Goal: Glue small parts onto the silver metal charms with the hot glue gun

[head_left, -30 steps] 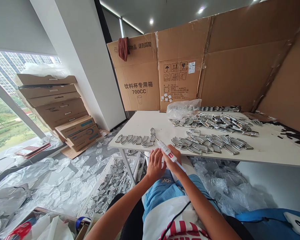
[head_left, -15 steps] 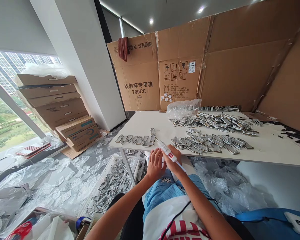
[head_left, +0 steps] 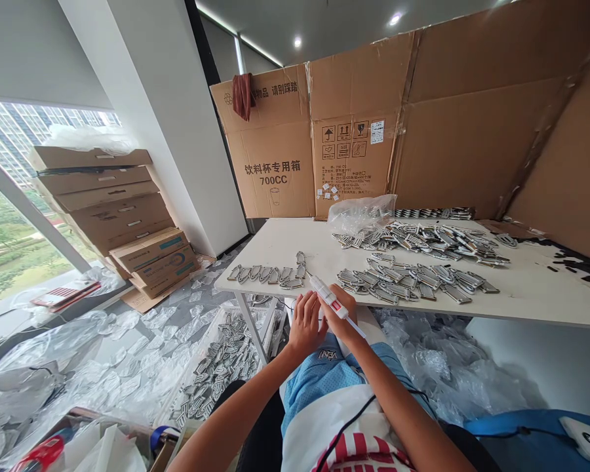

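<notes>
My right hand (head_left: 341, 314) is closed around a white syringe (head_left: 329, 296) with a thin tip, a red mark on its barrel and a plunger pointing back toward me. The tip points up and left, over the table's front edge. Beside it my left hand (head_left: 305, 321) rests with its fingers stretched out, close against the right hand; no object shows in it. Just beyond the tip stands a row of grey-white, loop-shaped metal and plastic pieces (head_left: 265, 274). A heap of similar pieces (head_left: 413, 282) lies on the table to the right of my hands.
On the white table (head_left: 285, 233), a larger pile of pieces (head_left: 432, 241) and a clear plastic bag (head_left: 361, 214) lie farther back. Cardboard panels (head_left: 354, 98) wall the rear. A crate of pieces (head_left: 221, 360) stands below left, amid plastic wrappers (head_left: 108, 373) on the floor.
</notes>
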`<state>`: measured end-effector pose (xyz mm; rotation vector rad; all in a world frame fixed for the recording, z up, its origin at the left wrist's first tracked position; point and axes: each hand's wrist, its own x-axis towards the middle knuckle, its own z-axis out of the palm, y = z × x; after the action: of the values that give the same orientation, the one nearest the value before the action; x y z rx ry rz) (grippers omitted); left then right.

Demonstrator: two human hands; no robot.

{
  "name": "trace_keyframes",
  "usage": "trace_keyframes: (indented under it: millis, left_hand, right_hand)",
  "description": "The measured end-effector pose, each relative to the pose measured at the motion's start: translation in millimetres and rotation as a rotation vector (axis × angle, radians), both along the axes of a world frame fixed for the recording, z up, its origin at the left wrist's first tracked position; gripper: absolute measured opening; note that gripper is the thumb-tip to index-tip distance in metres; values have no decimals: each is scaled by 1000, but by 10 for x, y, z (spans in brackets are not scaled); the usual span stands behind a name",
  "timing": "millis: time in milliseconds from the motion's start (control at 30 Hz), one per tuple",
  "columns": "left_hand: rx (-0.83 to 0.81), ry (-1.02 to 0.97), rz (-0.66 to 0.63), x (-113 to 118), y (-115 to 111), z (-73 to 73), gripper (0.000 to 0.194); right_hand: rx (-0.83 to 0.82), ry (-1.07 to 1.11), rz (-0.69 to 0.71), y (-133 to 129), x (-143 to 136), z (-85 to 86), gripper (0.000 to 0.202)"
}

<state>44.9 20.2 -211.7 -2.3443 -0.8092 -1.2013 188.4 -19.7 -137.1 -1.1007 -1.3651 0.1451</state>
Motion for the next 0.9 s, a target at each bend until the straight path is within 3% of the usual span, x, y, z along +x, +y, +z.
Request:
trace_keyframes:
  millis: [900]
  left_hand:
    - [16,-20,-20,13,18,-24,86]
  right_hand:
    - [-10,-33,-22,6,10,1,35]
